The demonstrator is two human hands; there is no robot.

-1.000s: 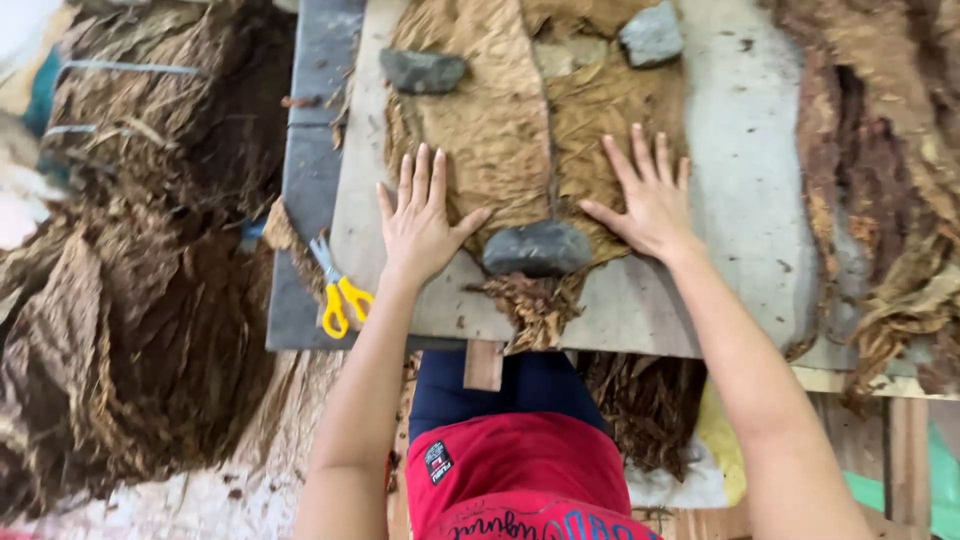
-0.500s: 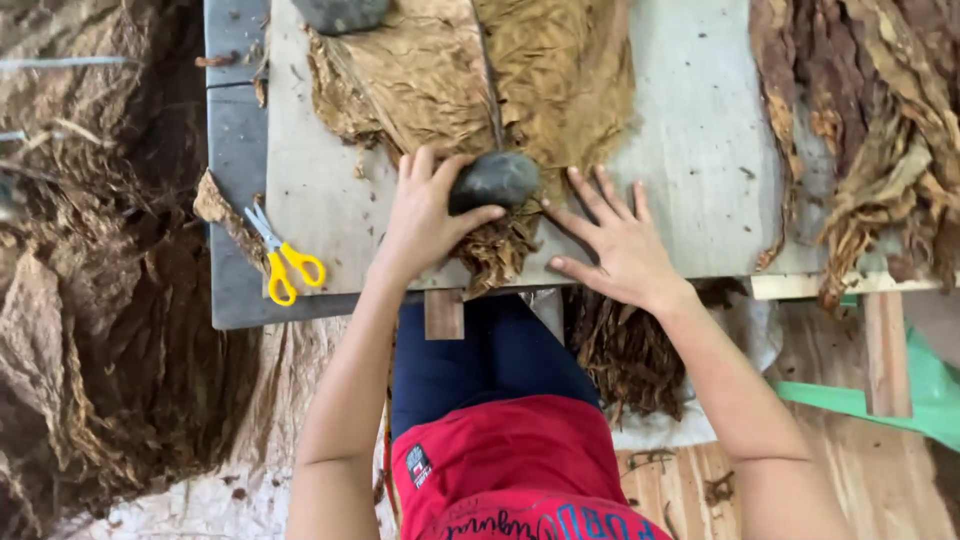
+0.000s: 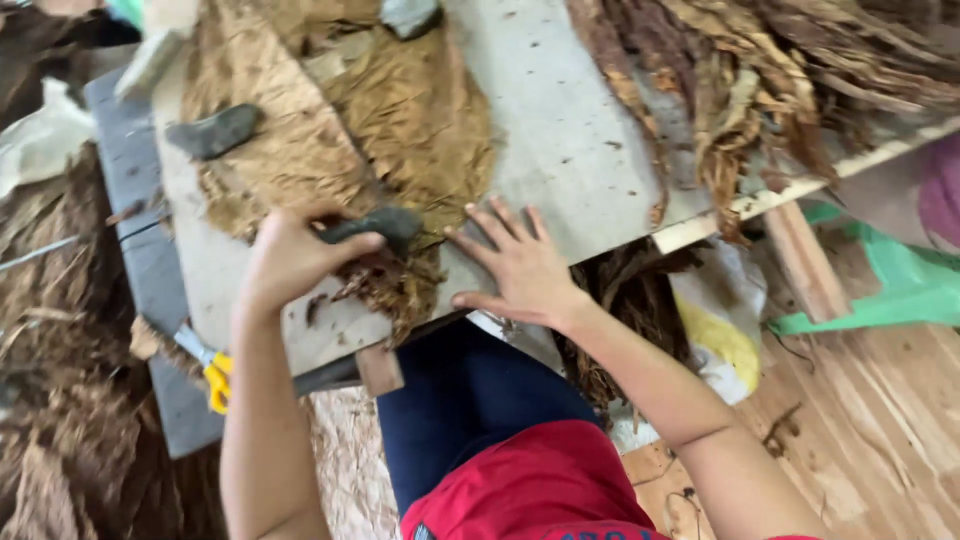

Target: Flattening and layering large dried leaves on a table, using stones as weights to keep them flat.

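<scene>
While your left hand (image 3: 285, 262) is closed around the dark stone (image 3: 375, 226), with the fingers curled over its near end, treat that stone as your reference for everything else on the board (image 3: 560, 150). It sits at the near edge of the flattened brown leaf (image 3: 400, 130), right where the leaf narrows into a ragged, crumpled tail (image 3: 385, 285) that hangs toward you just below the stone. Your right hand (image 3: 520, 265) lies flat and open just to the right of the stone, fingers spread, holding nothing, its fingertips at the leaf's edge. Keep that palm pressing down, I would judge, so the sheet does not slide or wrinkle while the stone is handled; dried leaf like this looks brittle and likely tears if dragged. Lift the stone straight rather than scraping it across the surface, and keep your thumb clear of the torn fringe under it. Up and to the left of the stone a second grey stone (image 3: 215, 130) weighs the far side of the leaf, and a third one (image 3: 410, 15) sits well beyond it at the top edge; leave both in place so the sheet stays stretched. Down and to the left of the stone, yellow-handled scissors (image 3: 205, 365) lie on the grey slab (image 3: 130, 180), well apart from your elbow. Off to the right, a loose heap of darker leaves (image 3: 770, 80) rests on the board.
</scene>
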